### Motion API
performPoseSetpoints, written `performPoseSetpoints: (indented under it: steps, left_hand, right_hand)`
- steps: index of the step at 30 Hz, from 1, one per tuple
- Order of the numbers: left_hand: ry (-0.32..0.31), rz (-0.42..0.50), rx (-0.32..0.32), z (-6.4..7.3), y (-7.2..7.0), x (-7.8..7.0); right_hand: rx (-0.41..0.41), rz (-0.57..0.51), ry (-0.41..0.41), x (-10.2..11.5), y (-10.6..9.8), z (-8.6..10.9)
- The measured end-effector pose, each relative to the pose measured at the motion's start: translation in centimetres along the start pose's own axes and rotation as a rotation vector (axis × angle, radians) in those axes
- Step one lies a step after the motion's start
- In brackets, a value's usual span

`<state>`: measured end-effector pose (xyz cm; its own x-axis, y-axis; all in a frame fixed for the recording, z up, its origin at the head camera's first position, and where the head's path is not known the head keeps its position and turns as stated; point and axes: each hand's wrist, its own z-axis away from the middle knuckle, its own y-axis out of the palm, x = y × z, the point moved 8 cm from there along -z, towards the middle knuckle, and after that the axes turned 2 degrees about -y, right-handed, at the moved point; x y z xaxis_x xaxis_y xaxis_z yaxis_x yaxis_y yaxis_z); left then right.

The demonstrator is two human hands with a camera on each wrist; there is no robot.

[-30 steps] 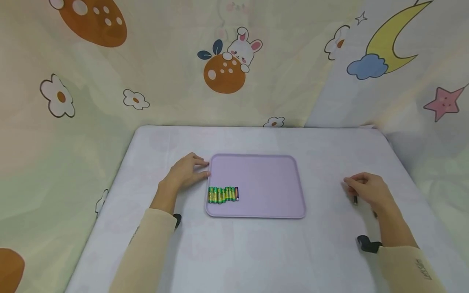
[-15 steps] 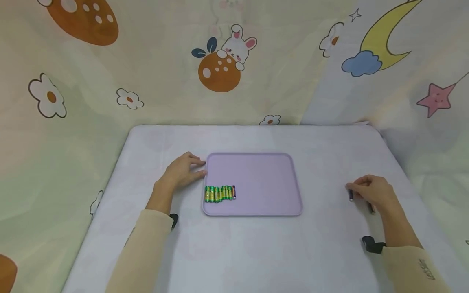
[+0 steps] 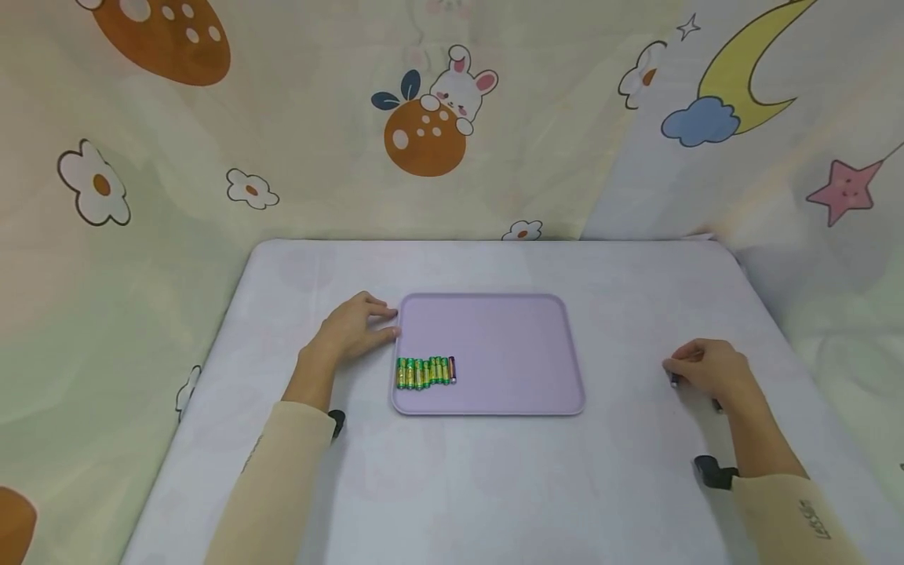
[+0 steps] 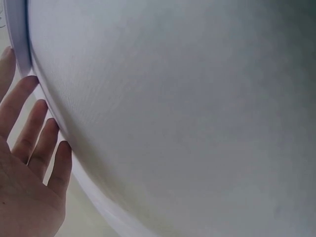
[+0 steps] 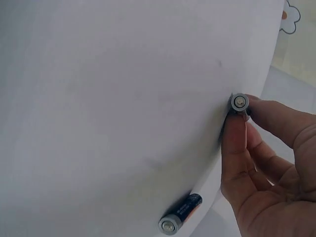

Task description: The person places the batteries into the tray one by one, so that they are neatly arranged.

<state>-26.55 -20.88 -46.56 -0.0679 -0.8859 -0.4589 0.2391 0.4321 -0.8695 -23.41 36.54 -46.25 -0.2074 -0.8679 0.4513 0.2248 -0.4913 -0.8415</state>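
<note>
In the head view my left hand lies against the left edge of a lilac tray, its fingertips touching the rim. The left wrist view shows those fingers spread and nearly straight. On the tray's lower left, several green-and-yellow batteries stand side by side in a row, with one dark battery at the right end. Far to the right of the tray, my right hand pinches a battery between thumb and fingers, end toward the right wrist camera.
Another dark battery with an orange band lies on the white tablecloth near my right hand; in the head view the wrist partly covers it. A printed curtain hangs behind the table and along its sides.
The head view has shifted slightly. My right hand has moved a little around its battery, and the second battery now shows less than half a second ago. My left hand stays at the tray's edge.
</note>
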Motion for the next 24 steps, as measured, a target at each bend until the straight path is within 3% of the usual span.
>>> performPoseSetpoints:
  steps: [4, 10, 24]
  left_hand:
    - [0.005, 0.004, 0.001, 0.1, -0.2, -0.2]
    - [0.000, 0.003, 0.007, 0.1, -0.1, -0.2]
    - [0.000, 0.001, 0.001, 0.2, -0.2, -0.2]
  right_hand:
    - [-0.005, -0.033, -0.051, 1.0, 0.2, 0.1]
    - [0.020, -0.164, -0.093, 3.3, 1.2, 0.1]
    - [0.100, -0.440, -0.267, 11.7, 4.5, -0.1]
